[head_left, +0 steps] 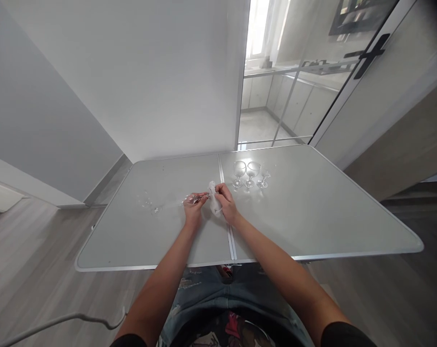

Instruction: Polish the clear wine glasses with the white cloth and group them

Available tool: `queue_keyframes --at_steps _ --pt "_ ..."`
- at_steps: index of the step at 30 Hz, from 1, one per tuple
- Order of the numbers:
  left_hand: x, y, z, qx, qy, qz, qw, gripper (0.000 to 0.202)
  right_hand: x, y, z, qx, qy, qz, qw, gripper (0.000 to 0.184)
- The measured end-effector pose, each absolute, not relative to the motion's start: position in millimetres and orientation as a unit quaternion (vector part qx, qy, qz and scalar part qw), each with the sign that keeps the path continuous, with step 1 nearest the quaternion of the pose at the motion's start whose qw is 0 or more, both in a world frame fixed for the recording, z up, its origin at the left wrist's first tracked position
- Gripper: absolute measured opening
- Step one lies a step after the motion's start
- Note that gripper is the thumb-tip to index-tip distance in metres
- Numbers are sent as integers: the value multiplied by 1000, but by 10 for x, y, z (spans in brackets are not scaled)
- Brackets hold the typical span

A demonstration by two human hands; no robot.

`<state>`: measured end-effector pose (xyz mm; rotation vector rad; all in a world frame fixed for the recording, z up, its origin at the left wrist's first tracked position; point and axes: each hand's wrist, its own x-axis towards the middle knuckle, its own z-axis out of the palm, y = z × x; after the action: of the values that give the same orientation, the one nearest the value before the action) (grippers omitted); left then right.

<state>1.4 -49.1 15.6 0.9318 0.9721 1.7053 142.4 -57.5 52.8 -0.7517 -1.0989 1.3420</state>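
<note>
My left hand (193,208) is closed around a clear stemmed glass (192,198) held on its side just above the grey folding table (312,221). My right hand (225,201) pinches a white cloth (214,198) against the end of that glass. The two hands meet over the table's middle seam. Three more clear stemmed glasses (249,173) stand upright in a row behind my right hand. To the left of my left hand, more clear glassware (150,203) sits on the table, hard to make out against the surface.
The table's metal seam (226,212) runs from front to back between my arms. A white wall stands behind the table, and a glass sliding door (297,72) opens at the back right. A white cable (59,322) lies on the wooden floor at lower left.
</note>
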Motion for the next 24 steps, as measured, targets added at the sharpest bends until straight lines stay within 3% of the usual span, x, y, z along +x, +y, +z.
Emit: queue_keyframes --at_steps 4,10,16,24 --pt "29 -534 185 407 396 659 493 31 1430 -552 542 -336 -452 550 617 21" --pt "51 -579 237 423 411 656 470 29 1419 -521 503 -351 -448 584 578 18" --pt "49 -568 209 429 418 658 456 28 1450 -528 511 -327 -443 545 633 16" --pt "35 -573 193 427 411 665 454 27 1405 -511 472 -336 -435 604 577 13"
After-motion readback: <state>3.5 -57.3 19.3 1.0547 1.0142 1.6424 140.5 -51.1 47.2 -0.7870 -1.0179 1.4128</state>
